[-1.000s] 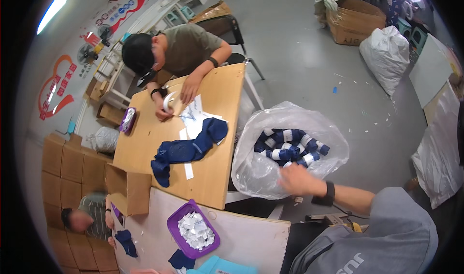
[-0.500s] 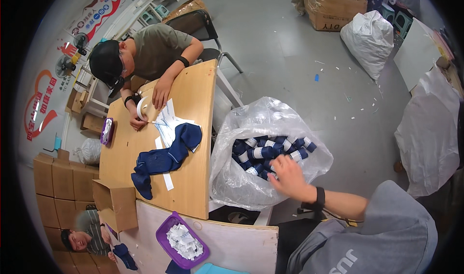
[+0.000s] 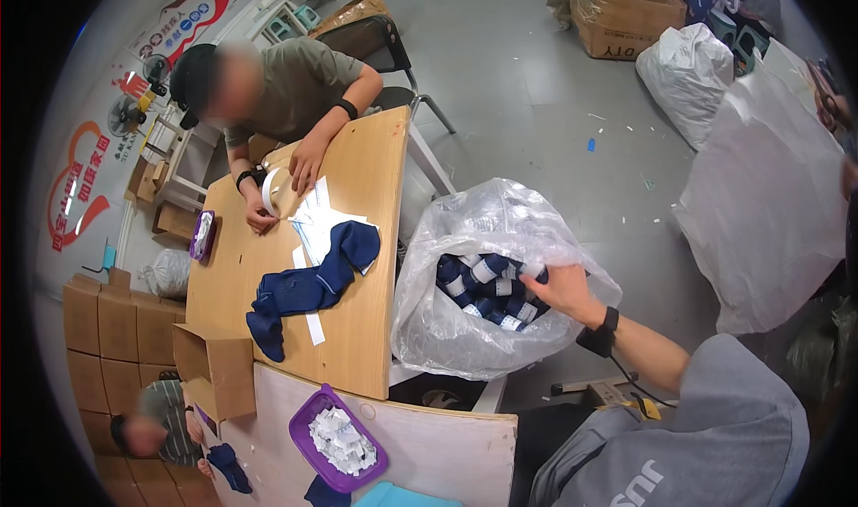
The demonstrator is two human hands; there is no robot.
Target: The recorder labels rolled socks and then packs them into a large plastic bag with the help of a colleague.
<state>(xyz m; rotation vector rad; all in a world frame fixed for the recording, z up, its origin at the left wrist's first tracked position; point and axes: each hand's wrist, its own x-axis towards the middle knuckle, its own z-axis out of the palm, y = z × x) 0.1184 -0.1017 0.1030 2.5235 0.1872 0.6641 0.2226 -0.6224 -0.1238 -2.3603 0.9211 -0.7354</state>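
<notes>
My right hand (image 3: 565,291), with a black watch on its wrist, reaches into a big clear plastic bag (image 3: 465,328) that stands open on the floor beside the table. The bag holds several rolled navy sock pairs with white bands (image 3: 483,288). My fingers are curled on one bundle at the bag's right rim. My left hand is out of the picture. On the wooden table (image 3: 357,328) lies a heap of loose navy socks (image 3: 308,284) next to white paper labels (image 3: 317,217).
Across the table a seated person holds a tape roll (image 3: 270,192). A purple tray of white labels (image 3: 338,437) sits on a white board in front of me, beside an open carton (image 3: 214,373). Another person crouches at the lower left. White sacks (image 3: 769,203) and cartons stand on the grey floor.
My right hand has moved from the bag's near rim to its right side among the sock bundles. The view has swung, so the table and bag sit lower and more central.
</notes>
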